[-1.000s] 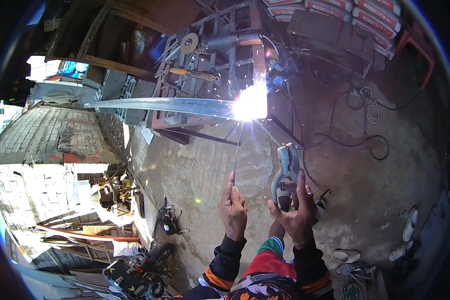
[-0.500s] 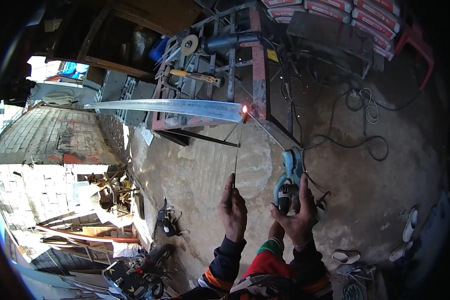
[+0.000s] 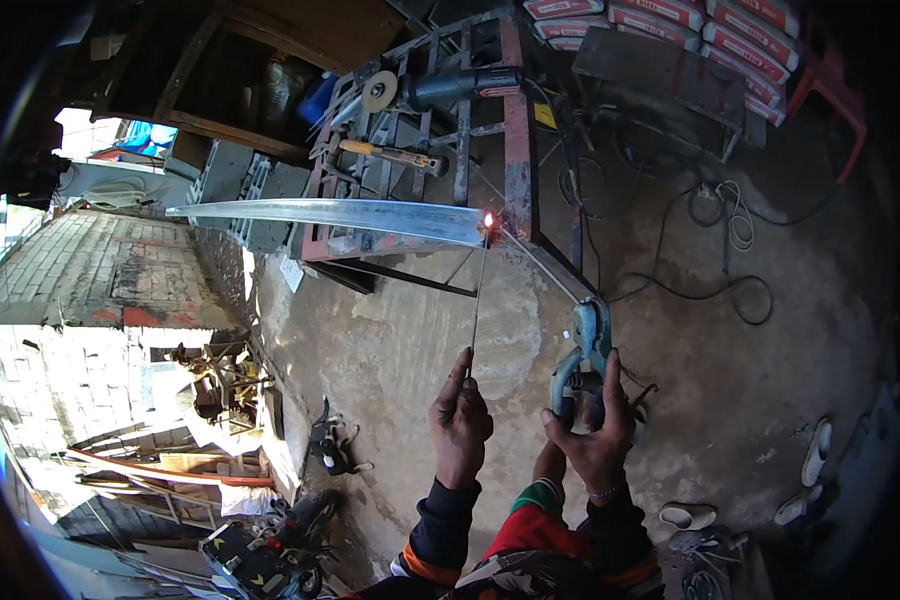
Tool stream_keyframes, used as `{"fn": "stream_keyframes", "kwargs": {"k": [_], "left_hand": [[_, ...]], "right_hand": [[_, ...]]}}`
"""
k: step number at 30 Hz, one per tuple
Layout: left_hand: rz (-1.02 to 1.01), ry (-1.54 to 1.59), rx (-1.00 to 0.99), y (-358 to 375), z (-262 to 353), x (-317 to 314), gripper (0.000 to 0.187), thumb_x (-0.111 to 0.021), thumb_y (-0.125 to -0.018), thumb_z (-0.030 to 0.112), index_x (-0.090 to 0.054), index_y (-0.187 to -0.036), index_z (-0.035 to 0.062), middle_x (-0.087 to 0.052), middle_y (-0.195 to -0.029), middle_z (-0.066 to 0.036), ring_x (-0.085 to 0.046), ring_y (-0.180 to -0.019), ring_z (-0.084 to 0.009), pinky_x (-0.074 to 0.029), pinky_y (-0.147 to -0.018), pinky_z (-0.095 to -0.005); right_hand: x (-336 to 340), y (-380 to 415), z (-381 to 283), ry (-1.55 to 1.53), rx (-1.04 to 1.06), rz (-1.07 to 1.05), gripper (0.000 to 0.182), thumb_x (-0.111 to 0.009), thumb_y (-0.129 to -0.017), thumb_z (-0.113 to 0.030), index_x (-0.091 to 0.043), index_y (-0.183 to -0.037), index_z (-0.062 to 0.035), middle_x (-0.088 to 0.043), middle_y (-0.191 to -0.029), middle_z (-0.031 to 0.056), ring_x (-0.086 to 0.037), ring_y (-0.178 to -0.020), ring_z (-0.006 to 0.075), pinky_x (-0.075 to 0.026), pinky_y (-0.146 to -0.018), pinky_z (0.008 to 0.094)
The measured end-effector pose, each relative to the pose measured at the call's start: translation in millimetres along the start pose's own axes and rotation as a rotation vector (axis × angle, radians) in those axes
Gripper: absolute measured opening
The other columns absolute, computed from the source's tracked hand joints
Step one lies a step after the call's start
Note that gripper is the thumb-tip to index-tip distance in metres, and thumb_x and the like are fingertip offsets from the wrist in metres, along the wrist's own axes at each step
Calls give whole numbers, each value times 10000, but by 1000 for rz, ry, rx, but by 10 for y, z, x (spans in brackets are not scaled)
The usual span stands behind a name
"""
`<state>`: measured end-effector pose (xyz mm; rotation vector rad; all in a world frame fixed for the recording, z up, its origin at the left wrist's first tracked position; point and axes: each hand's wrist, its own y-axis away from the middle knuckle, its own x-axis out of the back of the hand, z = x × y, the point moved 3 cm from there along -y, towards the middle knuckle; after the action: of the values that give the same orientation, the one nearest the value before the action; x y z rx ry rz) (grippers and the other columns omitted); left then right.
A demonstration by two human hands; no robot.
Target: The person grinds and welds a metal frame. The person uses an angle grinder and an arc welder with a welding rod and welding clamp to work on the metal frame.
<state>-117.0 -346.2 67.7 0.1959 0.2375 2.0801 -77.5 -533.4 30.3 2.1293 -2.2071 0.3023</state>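
My left hand (image 3: 459, 435) is closed around a thin metal rod (image 3: 479, 300), its index finger stretched along it. The rod's far tip meets the glowing end of a long shiny metal bar (image 3: 340, 214) lying across the work frame. In my right hand (image 3: 602, 435) is a blue-green welding electrode holder (image 3: 592, 335), thumb and index finger spread along its sides. From its jaws a welding electrode (image 3: 542, 262) slants up left to the same bright glowing spot (image 3: 488, 219). The fingers beneath the holder are partly hidden.
On the red-and-grey metal frame (image 3: 517, 160) lie an angle grinder (image 3: 460, 86) and a yellow-handled tool (image 3: 370, 149). Cables (image 3: 690, 292) wind over the floor at right. A dog (image 3: 332, 440) lies at lower left. Stacked bags (image 3: 750, 50) stand behind a low bench (image 3: 660, 80).
The electrode holder has turned slightly more upright and shifted a little downward. My left hand has drifted slightly left, and the rod tip stays at the glowing end.
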Motion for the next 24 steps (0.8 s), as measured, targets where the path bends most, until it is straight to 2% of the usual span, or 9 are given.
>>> {"fn": "stream_keyframes", "kwargs": {"k": [3,4,6,8,12,14,15,17,24], "left_hand": [[37,-101,-57,17,72,9,474,-498,-1088,252,-476,-1511,40,-418,-708,89,-352,-573,6,-278,-521,-171],[116,-246,-61,20,58,-3,441,-498,-1066,126,-495,-1494,22,-422,-739,71,-365,-612,-22,-314,-551,-180],[153,-362,-140,0,-38,-37,449,-479,-1041,53,-502,-1488,19,-426,-761,59,-373,-635,-38,-333,-571,-186],[178,-557,-226,-8,-75,-42,535,-413,-971,-98,-511,-1483,23,-419,-800,33,-395,-683,-71,-366,-608,-204],[177,-514,-226,-30,-70,-14,523,-430,-984,-81,-519,-1484,45,-493,-829,22,-408,-685,-69,-381,-612,-205],[194,-531,-180,-25,-31,-23,494,-445,-1000,-59,-531,-1475,46,-610,-939,16,-415,-688,-65,-395,-614,-206],[194,-531,-180,-28,-42,-15,494,-445,-1000,-59,-531,-1475,46,-610,-939,16,-415,-688,-65,-395,-614,-206],[194,-486,-165,-32,-79,5,465,-455,-1018,-36,-541,-1466,49,-675,-1091,7,-418,-691,-59,-408,-616,-206],[194,-475,-180,-36,-73,9,454,-459,-1027,-24,-546,-1465,58,-683,-1102,17,-413,-687,-54,-406,-615,-205]], "right_hand": [[20,13,-26,55,-33,-53,1022,-909,-648,-263,-426,-1507,8,-670,-1065,149,-642,-880,277,-540,-769,384],[8,22,-21,54,-31,-53,1022,-909,-648,-263,-426,-1507,8,-670,-1065,149,-642,-880,277,-540,-769,384],[-40,38,-20,75,31,-63,1060,-904,-670,-227,-355,-1545,16,-626,-1270,225,-647,-1096,318,-532,-912,414],[-58,51,-3,86,9,-79,1059,-905,-668,-232,-360,-1542,16,-616,-1288,233,-639,-1123,332,-525,-939,420],[-64,12,-53,143,5,-81,1061,-912,-659,-248,-372,-1535,12,-618,-1271,236,-642,-1101,348,-533,-918,426],[-75,24,-12,154,0,-92,1064,-913,-657,-253,-372,-1536,7,-622,-1250,232,-646,-1072,347,-538,-890,426],[-80,29,8,168,-6,-105,1067,-914,-656,-257,-373,-1537,3,-627,-1229,228,-651,-1043,345,-543,-863,427],[-82,11,-19,169,4,-100,1069,-916,-654,-261,-374,-1539,-4,-630,-1210,220,-653,-1022,341,-545,-842,424],[-114,-3,-21,207,43,-84,1070,-921,-654,-271,-380,-1542,-23,-638,-1166,198,-657,-994,347,-548,-827,423]]}}
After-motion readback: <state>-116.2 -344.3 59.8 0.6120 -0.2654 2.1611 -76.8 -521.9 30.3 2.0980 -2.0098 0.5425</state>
